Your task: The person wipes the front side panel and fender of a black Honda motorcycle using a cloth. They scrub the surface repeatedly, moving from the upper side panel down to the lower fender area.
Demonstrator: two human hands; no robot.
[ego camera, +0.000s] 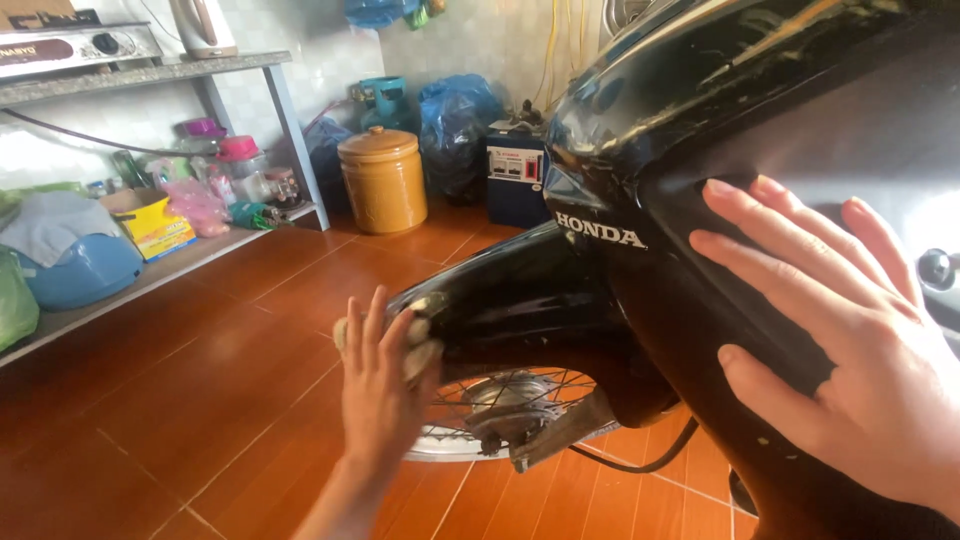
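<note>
The black motorbike (700, 130) is standing on the orange tile floor (200, 400), and the left hand (380, 390) is pressing a small pale cloth (420, 350) against the front edge of its black fender (520, 300), fingers close together. The right hand (850, 340) is lying flat on the bike's shiny side, fingers spread. Bare floor is lying open to the left, up to the low shelf (150, 275) and the brown jar (383, 180).

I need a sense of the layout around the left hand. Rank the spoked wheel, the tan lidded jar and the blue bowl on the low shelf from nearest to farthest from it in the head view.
From the left hand, which presses a pale cloth on the black fender:
1. Spoked wheel, just right of it, under the fender.
2. Tan lidded jar, on the floor straight beyond.
3. Blue bowl, far left on the low shelf.
</note>
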